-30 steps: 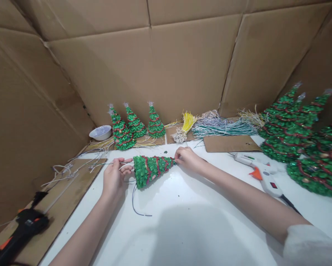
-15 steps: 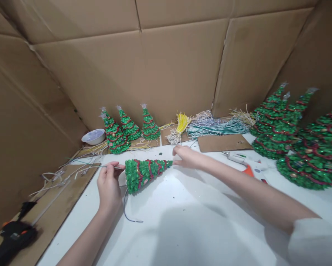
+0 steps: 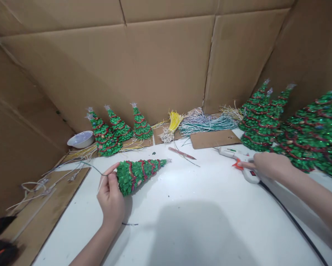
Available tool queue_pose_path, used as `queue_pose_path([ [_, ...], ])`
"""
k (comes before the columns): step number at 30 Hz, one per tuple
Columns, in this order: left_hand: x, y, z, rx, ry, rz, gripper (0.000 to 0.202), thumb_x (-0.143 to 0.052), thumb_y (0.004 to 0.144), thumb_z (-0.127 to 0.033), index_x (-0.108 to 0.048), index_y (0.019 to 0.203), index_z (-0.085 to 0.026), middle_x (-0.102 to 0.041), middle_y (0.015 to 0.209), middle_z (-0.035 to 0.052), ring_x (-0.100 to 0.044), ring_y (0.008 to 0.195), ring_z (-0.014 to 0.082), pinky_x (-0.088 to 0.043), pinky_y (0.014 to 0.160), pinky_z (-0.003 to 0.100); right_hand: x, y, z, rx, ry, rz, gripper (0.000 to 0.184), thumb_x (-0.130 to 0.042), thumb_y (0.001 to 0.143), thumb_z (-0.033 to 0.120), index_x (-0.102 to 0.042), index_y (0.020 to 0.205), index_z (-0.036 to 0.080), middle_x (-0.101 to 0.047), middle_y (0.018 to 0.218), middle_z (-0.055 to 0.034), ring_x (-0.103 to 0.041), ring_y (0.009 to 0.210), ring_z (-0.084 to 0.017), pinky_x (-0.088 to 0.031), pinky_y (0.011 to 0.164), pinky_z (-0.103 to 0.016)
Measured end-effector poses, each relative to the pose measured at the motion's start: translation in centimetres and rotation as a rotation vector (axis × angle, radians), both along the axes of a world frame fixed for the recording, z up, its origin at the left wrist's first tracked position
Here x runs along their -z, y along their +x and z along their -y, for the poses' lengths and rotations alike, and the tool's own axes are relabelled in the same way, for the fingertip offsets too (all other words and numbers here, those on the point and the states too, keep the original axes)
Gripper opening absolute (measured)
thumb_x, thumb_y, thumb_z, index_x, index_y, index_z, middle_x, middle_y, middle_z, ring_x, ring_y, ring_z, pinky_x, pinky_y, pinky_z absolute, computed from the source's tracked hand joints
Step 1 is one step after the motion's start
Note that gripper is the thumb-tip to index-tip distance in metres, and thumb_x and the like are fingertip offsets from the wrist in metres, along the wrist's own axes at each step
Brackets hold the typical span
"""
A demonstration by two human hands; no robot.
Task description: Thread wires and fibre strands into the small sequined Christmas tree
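Note:
My left hand (image 3: 110, 194) is closed round the base of a small green artificial Christmas tree (image 3: 139, 174), which lies on its side with its tip to the right. Red garland winds round the tree, and a pale star shows at its tip. Thin dark wire comes from the base by my fingers. Over on the right, my right hand (image 3: 271, 166) has its fingers on the handle of a white glue gun (image 3: 247, 171) with an orange trigger. The gun's nozzle points left and its black cord runs toward me.
Small trees (image 3: 142, 125) stand at the back left beside a white bowl (image 3: 81, 140); larger ones (image 3: 307, 136) crowd the right. Yellow-tied stems (image 3: 175, 123), green wires (image 3: 210, 125), a cardboard piece (image 3: 214, 139) and a pencil (image 3: 182, 153) lie between. Cardboard walls (image 3: 166, 66) enclose the table.
My right hand has left the tree's tip and moved right to the glue gun. The star at the tip and the pencil now show. My left hand still holds the tree.

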State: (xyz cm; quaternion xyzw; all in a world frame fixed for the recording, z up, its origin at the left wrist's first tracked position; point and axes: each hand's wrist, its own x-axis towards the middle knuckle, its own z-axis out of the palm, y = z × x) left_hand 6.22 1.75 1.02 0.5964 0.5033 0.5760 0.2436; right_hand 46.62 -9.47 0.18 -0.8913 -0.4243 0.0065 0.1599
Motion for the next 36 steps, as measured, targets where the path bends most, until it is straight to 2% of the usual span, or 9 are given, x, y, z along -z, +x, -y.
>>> queue_pose_path([
  [4, -0.3, 0.7, 0.4, -0.053, 0.083, -0.144, 0.030, -0.035, 0.089, -0.037, -0.057, 0.106, -0.024, -0.056, 0.104, 0.0029, -0.049, 0.098, 0.0175, -0.034, 0.088, 0.028, 0.2, -0.6, -0.1, -0.069, -0.225, -0.130, 0.054, -0.058, 0.070, 0.054, -0.038, 0.031, 0.021, -0.052, 0.043, -0.0117, -0.042, 0.034, -0.014, -0.027, 0.047, -0.033],
  [8, -0.2, 0.7, 0.2, -0.114, 0.149, -0.249, 0.031, -0.035, 0.089, -0.035, -0.059, 0.105, -0.024, -0.052, 0.084, 0.0024, -0.049, 0.083, 0.0169, -0.036, 0.078, 0.028, 0.5, -0.1, 0.3, -0.135, -0.308, -0.222, 0.048, -0.051, 0.077, 0.047, -0.041, 0.037, 0.022, -0.054, 0.046, -0.0097, -0.046, 0.040, -0.015, -0.031, 0.050, -0.031],
  [13, 0.2, 0.2, 0.0, -0.096, 0.191, -0.278, 0.029, -0.037, 0.088, -0.034, -0.062, 0.100, -0.024, -0.044, 0.076, 0.0010, -0.045, 0.072, 0.0163, -0.036, 0.069, 0.027, 1.7, 0.3, 0.9, -0.071, -0.068, -0.273, 0.035, -0.054, 0.072, 0.043, -0.040, 0.047, 0.023, -0.048, 0.049, -0.0030, -0.043, 0.048, -0.015, -0.029, 0.051, -0.028],
  [16, 0.4, -0.1, 0.0, -0.075, 0.195, -0.315, 0.030, -0.036, 0.088, -0.034, -0.060, 0.103, -0.023, -0.047, 0.080, 0.0023, -0.046, 0.076, 0.0176, -0.036, 0.073, 0.029, 1.7, -1.0, 0.6, -0.024, 0.111, -0.472, 0.033, -0.052, 0.069, 0.051, -0.044, 0.055, 0.022, -0.043, 0.047, 0.0018, -0.036, 0.043, -0.012, -0.024, 0.045, -0.026],
  [20, 0.7, -0.2, -0.1, -0.085, 0.146, -0.360, 0.041, -0.047, 0.082, -0.038, -0.048, 0.119, -0.021, -0.047, 0.095, 0.0056, -0.047, 0.085, 0.0200, -0.038, 0.076, 0.031, 0.6, -4.6, -0.7, -0.061, 0.198, -0.769, 0.037, -0.056, 0.063, 0.054, -0.056, 0.070, 0.018, -0.058, 0.062, -0.0017, -0.049, 0.051, -0.014, -0.033, 0.047, -0.024],
  [23, 0.7, -0.2, -0.2, -0.093, 0.104, -0.367, 0.056, -0.051, 0.078, -0.041, -0.038, 0.127, -0.017, -0.046, 0.106, 0.0089, -0.046, 0.094, 0.0226, -0.038, 0.081, 0.033, -0.4, -8.1, -1.9, -0.192, 0.186, -0.868, 0.036, -0.054, 0.066, 0.053, -0.054, 0.071, 0.017, -0.059, 0.057, -0.0015, -0.050, 0.048, -0.015, -0.034, 0.043, -0.024],
  [28, 0.4, -0.6, -0.3, -0.115, -0.023, -0.417, 0.059, -0.044, 0.080, -0.045, -0.037, 0.130, -0.014, -0.044, 0.093, 0.0069, -0.046, 0.084, 0.0221, -0.039, 0.079, 0.035, -0.9, -12.7, -3.8, -0.529, 0.305, -0.894, 0.029, -0.048, 0.076, 0.043, -0.051, 0.085, 0.015, -0.063, 0.065, -0.0038, -0.055, 0.053, -0.015, -0.044, 0.050, -0.026],
  [33, 0.4, -1.2, -0.6, -0.110, -0.003, -0.445, 0.051, -0.040, 0.082, -0.042, -0.042, 0.128, -0.020, -0.043, 0.083, 0.0035, -0.046, 0.081, 0.0218, -0.038, 0.076, 0.033, -0.4, -14.6, -4.9, -0.719, 0.329, -0.681, 0.026, -0.046, 0.080, 0.036, -0.056, 0.093, 0.016, -0.063, 0.081, -0.0049, -0.060, 0.077, -0.021, -0.047, 0.071, -0.030],
  [36, 0.5, -1.4, -0.9, -0.115, 0.022, -0.446, 0.048, -0.040, 0.083, -0.041, -0.043, 0.127, -0.022, -0.044, 0.083, 0.0029, -0.047, 0.081, 0.0213, -0.038, 0.074, 0.032, 0.1, -15.2, -5.0, -0.829, 0.320, -0.589, 0.020, -0.043, 0.083, 0.033, -0.057, 0.086, 0.018, -0.063, 0.080, -0.0043, -0.060, 0.079, -0.021, -0.047, 0.071, -0.029],
])
